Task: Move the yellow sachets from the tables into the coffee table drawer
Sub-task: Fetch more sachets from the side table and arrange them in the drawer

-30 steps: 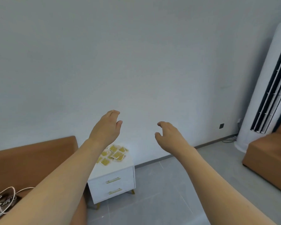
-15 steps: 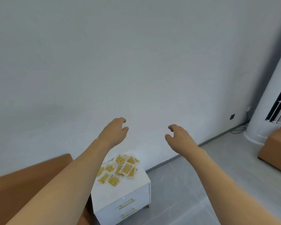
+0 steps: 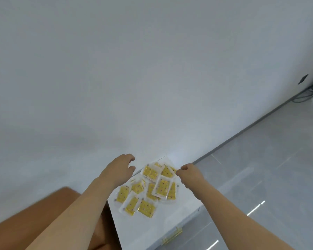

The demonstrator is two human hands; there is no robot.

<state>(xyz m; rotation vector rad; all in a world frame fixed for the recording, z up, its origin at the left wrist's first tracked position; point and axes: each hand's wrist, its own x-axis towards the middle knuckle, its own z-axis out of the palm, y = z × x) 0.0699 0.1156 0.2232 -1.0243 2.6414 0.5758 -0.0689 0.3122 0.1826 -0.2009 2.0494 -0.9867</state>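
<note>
Both hands are reaching in for the first pickup: the left hand [image 3: 120, 169] and right hand [image 3: 190, 173] are hovering, fingers loosely curled and seemingly empty, over the yellow sachets [image 3: 148, 188] lying scattered on the white side table [image 3: 177, 213]; next they need gathering

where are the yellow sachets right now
In the head view the yellow sachets lie heaped on the white side table, between the left hand and right hand.
</note>
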